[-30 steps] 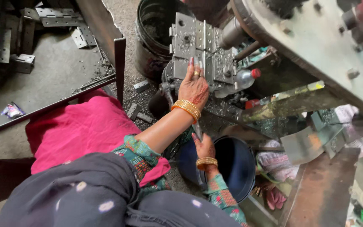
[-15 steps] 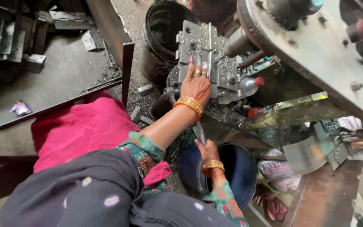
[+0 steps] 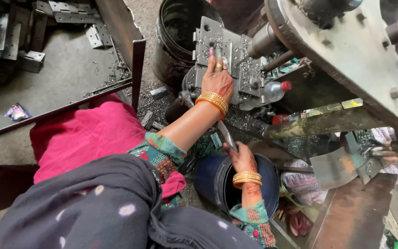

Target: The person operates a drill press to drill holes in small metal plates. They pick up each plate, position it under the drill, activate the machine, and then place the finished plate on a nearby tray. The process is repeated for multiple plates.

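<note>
A grey metal die block (image 3: 229, 60), drilled with holes and dusted with metal chips, sits on the press near the top middle of the scene, just right of a black bucket (image 3: 176, 37). The left hand (image 3: 217, 78) lies flat on this block, its fingers (image 3: 213, 53) stretched out and close together, pressing on the plate rather than gripping anything; gold bangles circle the wrist. Nearer and a little to the right, the right hand (image 3: 241, 157) is clamped on a flat strip of metal (image 3: 226, 133), which points up towards the block; this hand hovers over the rim of a dark blue bucket (image 3: 208, 177) on the floor. A small plastic bottle with a red cap (image 3: 275, 90) lies just right of the block, under the big grey machine frame (image 3: 346, 55) that fills the upper right. To the left, a bright pink cloth (image 3: 84, 136) covers the person's lap, with a dark dotted shawl (image 3: 93, 207) nearer the camera. Beyond it, at far left, a low metal tray (image 3: 61, 78) holds stacked stamped brackets (image 3: 70, 9), with more pieces scattered on the gritty floor (image 3: 155, 90) between tray and black bucket. A rusty plate (image 3: 355, 216) lies at the near right.
</note>
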